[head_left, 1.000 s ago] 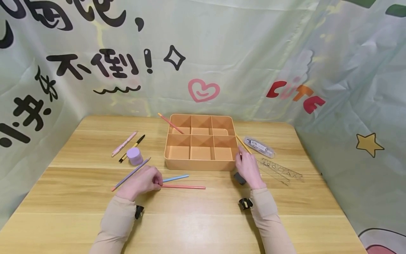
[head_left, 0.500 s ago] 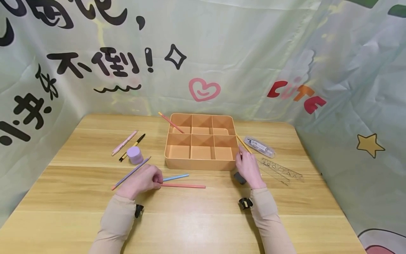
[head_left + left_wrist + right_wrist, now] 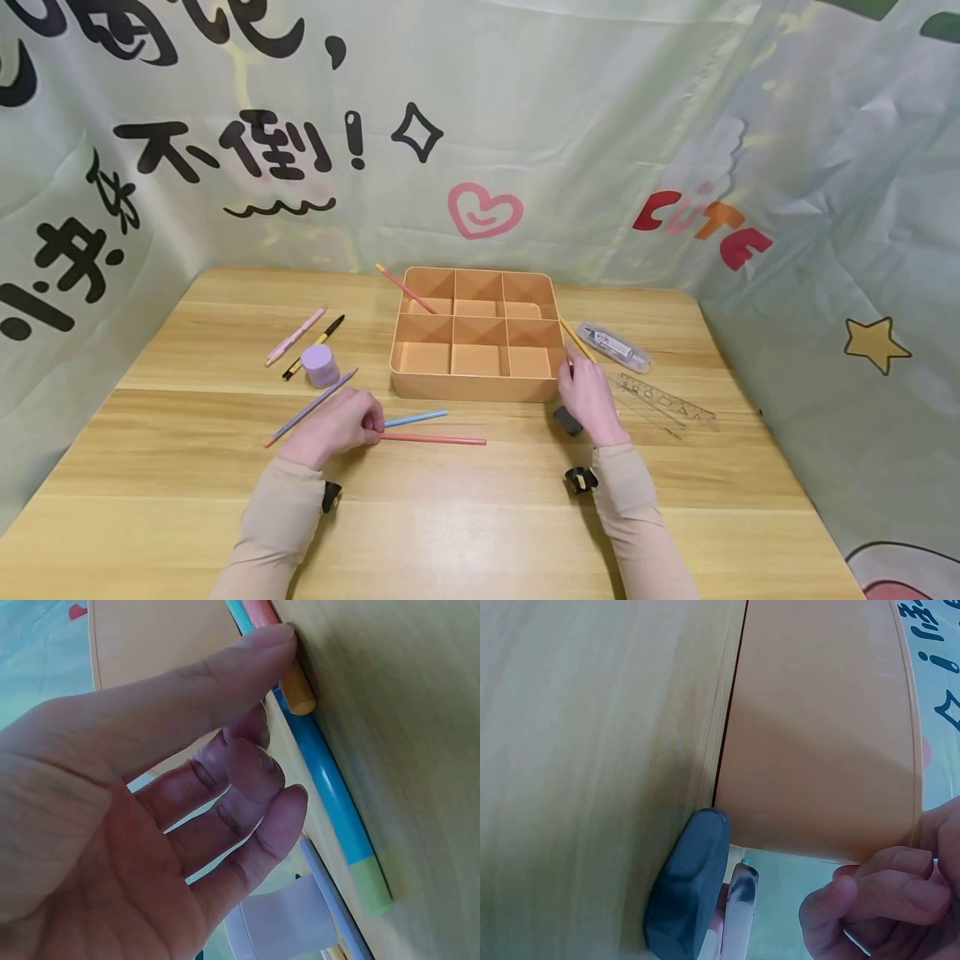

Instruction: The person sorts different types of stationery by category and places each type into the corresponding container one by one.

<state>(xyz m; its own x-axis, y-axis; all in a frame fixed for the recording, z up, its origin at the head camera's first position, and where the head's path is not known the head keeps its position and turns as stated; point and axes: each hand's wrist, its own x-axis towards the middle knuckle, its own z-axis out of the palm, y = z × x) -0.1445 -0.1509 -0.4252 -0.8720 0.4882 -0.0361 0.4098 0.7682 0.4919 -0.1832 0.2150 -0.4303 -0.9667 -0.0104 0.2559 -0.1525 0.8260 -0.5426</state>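
Note:
My left hand (image 3: 341,425) pinches a pink pencil (image 3: 438,439) near its orange end, seen under the thumb (image 3: 259,649) in the left wrist view. A blue pencil (image 3: 322,765) with a green end lies close beneath it. My right hand (image 3: 588,396) grips the front right corner of an orange organizer box (image 3: 480,388), its fingers (image 3: 900,889) curled at the rim; how firmly cannot be told. The box has several compartments, with a red pencil (image 3: 405,288) leaning in the back left one. A yellow pencil (image 3: 576,340) slants just beyond the right hand, partly hidden.
Left of the box are a purple round container (image 3: 320,367), a purple pencil (image 3: 311,408), a pink pen (image 3: 296,337) and a yellow-black pen (image 3: 315,347). On the right lie a black eraser-like block (image 3: 567,421), a clear case (image 3: 613,347) and transparent rulers (image 3: 667,400).
Both hands, the pencils and the box stay where they were. The head view shifts only very slightly.

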